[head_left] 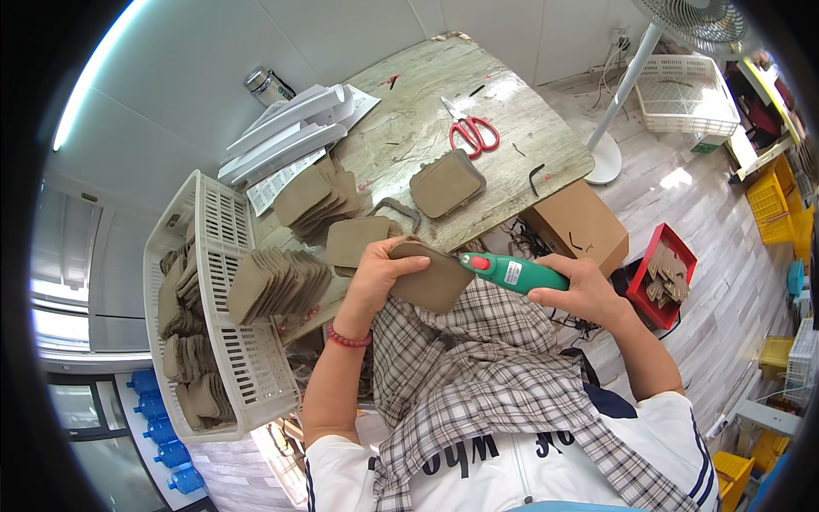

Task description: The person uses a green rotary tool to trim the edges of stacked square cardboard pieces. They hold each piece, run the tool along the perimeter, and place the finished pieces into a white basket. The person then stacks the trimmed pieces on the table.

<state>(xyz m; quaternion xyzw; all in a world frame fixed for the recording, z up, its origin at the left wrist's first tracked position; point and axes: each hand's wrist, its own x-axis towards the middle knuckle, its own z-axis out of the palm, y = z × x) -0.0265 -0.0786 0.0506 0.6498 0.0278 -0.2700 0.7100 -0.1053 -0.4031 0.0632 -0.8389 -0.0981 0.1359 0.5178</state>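
My left hand (378, 271) pinches a flat brown rounded panel (431, 286) by its upper left edge, above my lap. A green handheld power tool (531, 275) with a red button lies in the closed grip of my right hand (582, 290). Its tip meets the panel's right edge; whether it touches is too small to tell. Behind my left hand, another brown panel (357, 239) rests at the table's near edge. Farther back sits a thicker brown rounded piece (445, 183), with a dark curved strip (397, 210) beside it.
Brown panels stand fanned in stacks (316, 200) on the wooden table (409, 94), near red-handled scissors (473, 136) and papers (290, 128). A white basket (247, 341) of brown pieces is at left. Right are a cardboard box (584, 224), a red tray (653, 311) and a fan stand (627, 85).
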